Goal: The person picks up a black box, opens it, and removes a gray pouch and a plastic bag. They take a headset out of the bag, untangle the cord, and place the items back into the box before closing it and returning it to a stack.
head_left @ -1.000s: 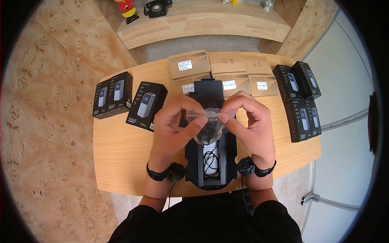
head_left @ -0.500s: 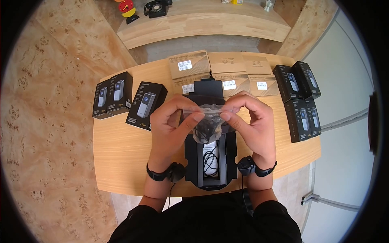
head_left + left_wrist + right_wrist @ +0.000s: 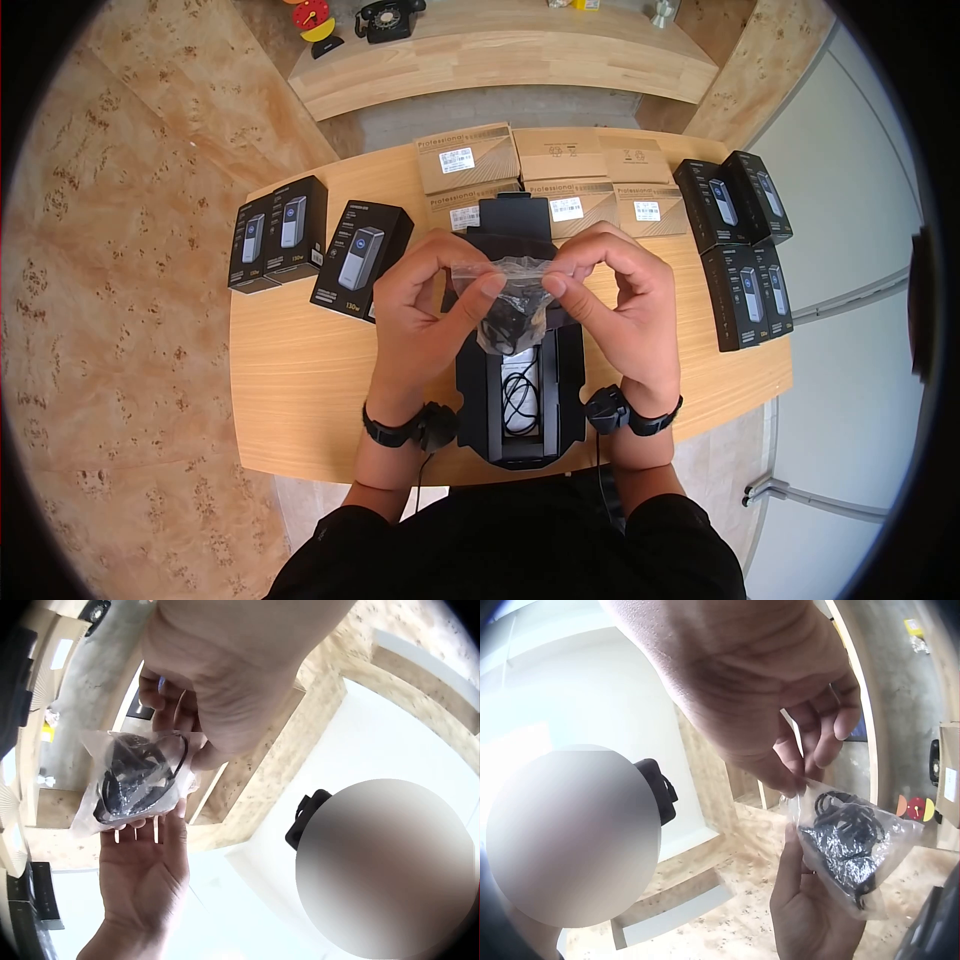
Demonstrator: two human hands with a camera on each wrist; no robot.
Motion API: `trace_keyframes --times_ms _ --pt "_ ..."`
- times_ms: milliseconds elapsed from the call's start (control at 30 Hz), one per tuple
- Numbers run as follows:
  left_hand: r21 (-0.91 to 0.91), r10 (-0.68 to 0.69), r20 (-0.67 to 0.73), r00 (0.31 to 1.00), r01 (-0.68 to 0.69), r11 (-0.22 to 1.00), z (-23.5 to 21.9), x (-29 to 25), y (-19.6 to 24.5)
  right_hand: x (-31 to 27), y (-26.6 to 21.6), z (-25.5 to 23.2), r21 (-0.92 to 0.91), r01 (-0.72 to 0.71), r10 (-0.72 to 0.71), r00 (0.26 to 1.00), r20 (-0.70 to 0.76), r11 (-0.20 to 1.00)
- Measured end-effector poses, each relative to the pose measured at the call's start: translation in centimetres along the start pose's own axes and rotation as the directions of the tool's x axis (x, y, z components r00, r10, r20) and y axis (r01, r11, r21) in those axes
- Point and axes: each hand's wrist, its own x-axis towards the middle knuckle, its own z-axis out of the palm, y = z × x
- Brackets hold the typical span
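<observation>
Both hands hold a clear plastic bag (image 3: pixel 513 315) by its top edge, above an open black box (image 3: pixel 567 400). The left hand (image 3: pixel 425 305) pinches the edge's left end between thumb and forefinger; the right hand (image 3: pixel 625 305) pinches the right end. Dark cables show inside the bag (image 3: pixel 139 780) in the left wrist view and in the bag (image 3: pixel 855 844) in the right wrist view. In the box lies a coiled black cable (image 3: pixel 520 400) over something pale. The bag covers part of the box's far end.
Black boxes with device pictures stand at the left (image 3: pixel 362 260) and right (image 3: pixel 745 290) of the wooden table (image 3: pixel 310 390). Several brown cartons (image 3: pixel 562 155) stand along the far edge. Beyond them a shelf (image 3: pixel 500 62) holds a black telephone (image 3: pixel 388 20).
Over the last second the bag's top edge has moved slightly away from the body, and the fingertips have drawn a little apart. The hands still pinch it.
</observation>
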Motion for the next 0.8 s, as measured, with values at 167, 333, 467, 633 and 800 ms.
trace_keyframes --times_ms 167,333,467,633,800 --pt "0.022 0.034 0.011 0.999 -0.034 0.999 -0.07 0.06 -0.08 0.03 0.12 0.05 -0.005 0.009 -0.008 1.0 0.005 1.0" --pt "-0.021 -0.003 0.011 1.0 0.003 1.0 -0.09 0.01 -0.1 0.02 0.11 -0.03 0.022 -0.021 0.021 1.0 -0.006 1.0" --pt "-0.034 -0.012 0.023 1.0 0.013 0.999 -0.13 0.14 -0.06 0.07 0.27 -0.02 0.032 -0.026 0.027 0.999 -0.033 0.999" --pt "0.002 -0.009 -0.007 1.0 0.009 1.0 -0.05 0.07 -0.25 0.05 0.23 0.06 0.022 -0.033 0.034 0.999 -0.038 0.999" --pt "0.061 0.001 -0.024 1.0 0.001 0.998 0.08 -0.03 -0.31 0.06 0.05 0.17 0.005 -0.017 0.018 0.999 -0.045 1.0"
